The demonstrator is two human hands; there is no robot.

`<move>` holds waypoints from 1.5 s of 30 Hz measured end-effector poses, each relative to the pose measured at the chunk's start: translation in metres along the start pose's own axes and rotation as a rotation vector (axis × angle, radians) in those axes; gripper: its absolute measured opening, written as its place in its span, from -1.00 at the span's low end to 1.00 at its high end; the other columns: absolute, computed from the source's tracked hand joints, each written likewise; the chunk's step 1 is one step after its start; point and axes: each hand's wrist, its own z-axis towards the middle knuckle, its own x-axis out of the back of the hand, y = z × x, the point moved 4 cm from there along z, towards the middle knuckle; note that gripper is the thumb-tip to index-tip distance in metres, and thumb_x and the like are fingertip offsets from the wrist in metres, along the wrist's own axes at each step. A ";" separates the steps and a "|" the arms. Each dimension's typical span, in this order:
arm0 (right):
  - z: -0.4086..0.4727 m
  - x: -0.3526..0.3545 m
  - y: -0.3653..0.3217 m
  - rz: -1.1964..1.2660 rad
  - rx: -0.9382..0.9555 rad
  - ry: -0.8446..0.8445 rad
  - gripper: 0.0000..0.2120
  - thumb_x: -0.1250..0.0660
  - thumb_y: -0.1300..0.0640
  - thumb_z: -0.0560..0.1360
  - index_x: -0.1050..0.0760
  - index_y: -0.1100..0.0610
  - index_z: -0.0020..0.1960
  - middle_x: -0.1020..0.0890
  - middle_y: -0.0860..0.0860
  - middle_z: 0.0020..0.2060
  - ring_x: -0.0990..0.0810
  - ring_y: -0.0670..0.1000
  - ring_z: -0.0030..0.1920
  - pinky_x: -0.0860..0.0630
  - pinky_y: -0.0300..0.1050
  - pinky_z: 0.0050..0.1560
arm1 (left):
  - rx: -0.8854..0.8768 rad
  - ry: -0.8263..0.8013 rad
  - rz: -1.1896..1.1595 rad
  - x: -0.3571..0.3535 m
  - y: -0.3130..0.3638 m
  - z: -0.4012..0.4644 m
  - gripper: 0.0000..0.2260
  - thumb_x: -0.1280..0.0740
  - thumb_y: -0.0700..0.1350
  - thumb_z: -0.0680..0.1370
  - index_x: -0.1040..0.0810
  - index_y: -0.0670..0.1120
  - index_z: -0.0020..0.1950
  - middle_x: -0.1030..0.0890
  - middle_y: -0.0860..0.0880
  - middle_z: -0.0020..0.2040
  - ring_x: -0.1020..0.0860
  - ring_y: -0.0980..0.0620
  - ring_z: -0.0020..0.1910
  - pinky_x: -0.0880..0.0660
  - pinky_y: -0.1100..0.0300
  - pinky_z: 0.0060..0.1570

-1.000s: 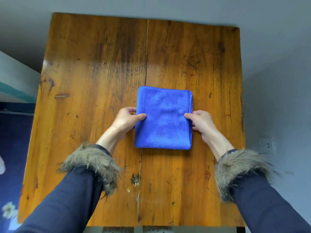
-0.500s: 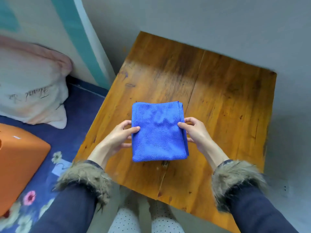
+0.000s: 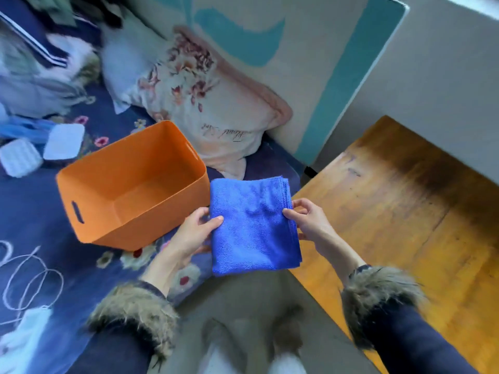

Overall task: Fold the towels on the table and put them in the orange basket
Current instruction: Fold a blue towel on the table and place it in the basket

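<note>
Folded blue towel (image 3: 253,225) is up in the air between my two hands, flat side up, a neat thick rectangle with its stacked edges showing along the right side. It sits off the table, over the gap between the table's left edge and the orange basket; its top left corner is just beside the basket's near right corner, whether touching I cannot tell. My left hand (image 3: 189,238) pinches the towel's left edge, thumb on top, fingers curled underneath. My right hand (image 3: 307,220) pinches the right edge the same way, thumb pressed on the top face, fingers tucked below the stacked layers. Both wrists come out of fur-trimmed cuffs (image 3: 135,311) on dark navy sleeves. The orange basket (image 3: 129,184) stands to the left on a dark blue floral bedcover (image 3: 35,211), open side up, a slot handle cut in its near left wall; the part of its inside that shows holds nothing. The wooden table (image 3: 405,206) is to the right, its worn top bare where I can see it. Behind the basket a pale pink floral pillow (image 3: 210,109) leans against the wall. Further left, two small white pads (image 3: 63,141) and a blurred pile of clothes lie on the bedcover.
</note>
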 end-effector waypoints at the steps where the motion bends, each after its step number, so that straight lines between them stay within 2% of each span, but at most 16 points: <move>1: 0.001 -0.024 -0.009 -0.011 0.013 -0.019 -0.93 -0.30 0.21 0.51 -0.42 0.13 -0.04 -0.54 -0.01 -0.29 -0.52 -0.11 -0.38 -0.44 -0.21 -0.39 | -0.006 0.035 -0.018 0.024 -0.001 -0.004 -0.94 -0.26 -0.16 0.58 -0.47 -0.01 0.02 -0.58 0.01 -0.11 -0.54 0.22 -0.38 -0.45 0.29 -0.39; 4: 0.003 -0.089 -0.037 -0.077 0.063 -0.073 -0.91 -0.32 0.21 0.49 -0.42 0.09 -0.15 -0.57 0.02 -0.29 -0.55 -0.05 -0.36 -0.47 -0.19 -0.38 | -0.012 0.135 -0.091 0.089 -0.008 -0.014 -0.92 -0.25 -0.17 0.58 -0.45 -0.02 0.04 -0.58 -0.03 -0.08 -0.53 0.11 -0.30 -0.44 0.31 -0.41; 7: 0.012 -0.143 -0.066 -0.167 0.117 -0.122 -0.86 -0.33 0.21 0.48 -0.42 0.06 -0.20 -0.56 0.01 -0.31 -0.55 -0.09 -0.42 -0.43 -0.29 -0.48 | -0.010 0.218 -0.163 0.142 -0.010 -0.020 -0.85 -0.26 -0.16 0.58 -0.41 -0.07 0.14 -0.56 -0.01 -0.15 -0.53 0.09 -0.33 -0.42 0.26 -0.42; 10: 0.028 -0.191 -0.094 -0.236 0.163 -0.168 -0.92 -0.35 0.19 0.46 -0.44 0.09 -0.11 -0.54 0.05 -0.26 -0.53 0.01 -0.32 -0.45 -0.15 -0.34 | -0.004 0.298 -0.172 0.187 -0.011 -0.013 -0.82 -0.27 -0.12 0.57 -0.41 -0.07 0.16 -0.56 -0.08 -0.08 -0.53 0.01 -0.22 -0.40 0.20 -0.30; 12: 0.043 -0.219 -0.111 -0.281 0.189 -0.199 -0.86 -0.36 0.17 0.45 -0.45 0.09 -0.02 -0.54 0.07 -0.20 -0.52 0.06 -0.26 -0.49 -0.05 -0.26 | 0.003 0.338 -0.194 0.212 -0.010 -0.003 -0.80 -0.27 -0.11 0.57 -0.40 -0.07 0.18 -0.55 -0.09 -0.04 -0.53 0.01 -0.23 -0.40 0.19 -0.31; 15: 0.075 -0.255 -0.132 -0.327 0.203 -0.244 -0.86 -0.34 0.15 0.46 -0.45 0.09 -0.01 -0.52 0.02 -0.25 -0.49 -0.01 -0.32 -0.48 -0.10 -0.30 | 0.037 0.384 -0.206 0.244 -0.008 0.021 -0.80 -0.28 -0.11 0.57 -0.40 -0.09 0.17 -0.54 -0.04 -0.03 -0.54 0.06 -0.19 -0.43 0.21 -0.37; 17: 0.103 -0.279 -0.142 -0.350 0.199 -0.277 -0.86 -0.34 0.13 0.46 -0.44 0.08 0.00 -0.49 0.00 -0.27 -0.48 0.00 -0.28 -0.48 -0.09 -0.27 | 0.083 0.419 -0.232 0.263 -0.009 0.045 -0.77 -0.30 -0.10 0.56 -0.40 -0.10 0.19 -0.54 -0.06 0.04 -0.56 0.03 -0.13 -0.50 0.17 -0.31; 19: 0.136 -0.305 -0.143 -0.376 0.176 -0.312 -0.86 -0.34 0.12 0.47 -0.43 0.07 0.01 -0.49 0.00 -0.26 -0.47 0.01 -0.26 -0.48 -0.11 -0.28 | 0.138 0.463 -0.253 0.281 -0.016 0.077 -0.77 -0.30 -0.12 0.56 -0.40 -0.10 0.19 -0.54 -0.09 0.07 -0.56 0.00 -0.12 -0.54 0.12 -0.23; 21: 0.172 -0.331 -0.134 -0.408 0.136 -0.341 -0.86 -0.34 0.12 0.47 -0.43 0.07 0.00 -0.51 0.03 -0.22 -0.49 0.03 -0.24 -0.49 -0.10 -0.30 | 0.205 0.504 -0.278 0.292 -0.028 0.109 -0.81 -0.28 -0.14 0.57 -0.38 -0.09 0.16 -0.54 -0.06 -0.01 -0.54 0.03 -0.18 -0.52 0.13 -0.23; 23: 0.208 -0.354 -0.119 -0.436 0.078 -0.357 -0.87 -0.34 0.12 0.46 -0.44 0.06 -0.02 -0.55 0.07 -0.16 -0.54 0.07 -0.15 -0.56 -0.01 -0.21 | 0.276 0.529 -0.300 0.298 -0.045 0.141 -0.82 -0.26 -0.15 0.58 -0.35 -0.07 0.15 -0.53 -0.03 -0.06 -0.52 0.05 -0.21 -0.49 0.15 -0.22; 25: 0.239 -0.373 -0.099 -0.465 0.019 -0.370 -0.88 -0.34 0.13 0.45 -0.44 0.06 -0.05 -0.56 0.08 -0.14 -0.55 0.08 -0.11 -0.57 0.03 -0.16 | 0.345 0.539 -0.301 0.303 -0.067 0.169 -0.79 -0.26 -0.14 0.58 -0.32 -0.04 0.17 -0.52 -0.06 0.03 -0.51 -0.01 -0.10 -0.46 0.09 -0.11; 29: 0.287 -0.404 -0.057 -0.526 -0.068 -0.393 -0.89 -0.35 0.15 0.43 -0.42 0.02 -0.17 -0.58 0.07 -0.13 -0.54 0.10 -0.11 -0.55 0.05 -0.10 | 0.475 0.559 -0.194 0.313 -0.110 0.211 -0.69 -0.28 -0.09 0.56 -0.32 -0.06 0.28 -0.50 -0.06 0.14 -0.49 -0.06 0.04 -0.44 0.04 -0.13; 33: 0.312 -0.431 -0.025 -0.572 -0.124 -0.414 -0.88 -0.32 0.17 0.47 -0.43 0.09 -0.01 -0.57 0.10 -0.09 -0.54 0.11 -0.06 -0.53 0.04 -0.08 | 0.555 0.615 -0.024 0.326 -0.140 0.241 -0.81 -0.28 -0.13 0.55 -0.40 -0.13 0.13 -0.54 -0.14 0.10 -0.54 -0.17 0.06 -0.55 -0.01 -0.15; 37: 0.321 -0.456 -0.006 -0.593 -0.151 -0.457 -0.82 -0.30 0.17 0.49 -0.42 0.10 0.08 -0.53 0.06 -0.03 -0.54 0.14 0.09 -0.52 0.08 0.09 | 0.620 0.642 0.308 0.339 -0.151 0.257 -0.75 -0.24 -0.17 0.56 -0.38 -0.27 0.19 -0.51 -0.29 0.18 -0.49 -0.29 0.15 -0.49 -0.03 0.06; 40: 0.324 -0.469 0.002 -0.590 -0.185 -0.465 -0.69 -0.31 0.18 0.50 -0.41 0.19 0.22 -0.54 0.12 0.10 -0.52 0.17 0.16 -0.47 0.11 0.18 | 0.607 0.680 0.466 0.341 -0.151 0.262 -0.73 -0.21 -0.20 0.57 -0.33 -0.31 0.22 -0.50 -0.35 0.18 -0.47 -0.34 0.17 -0.41 -0.05 0.05; 45: 0.335 -0.474 0.001 -0.642 -0.144 -0.422 -0.71 -0.26 0.17 0.53 -0.43 0.20 0.23 -0.53 0.15 0.20 -0.49 0.18 0.20 -0.44 -0.02 0.19 | 0.495 0.780 0.619 0.339 -0.149 0.271 -0.66 -0.18 -0.27 0.56 -0.26 -0.24 0.33 -0.45 -0.27 0.20 -0.50 -0.32 0.09 -0.38 -0.07 -0.11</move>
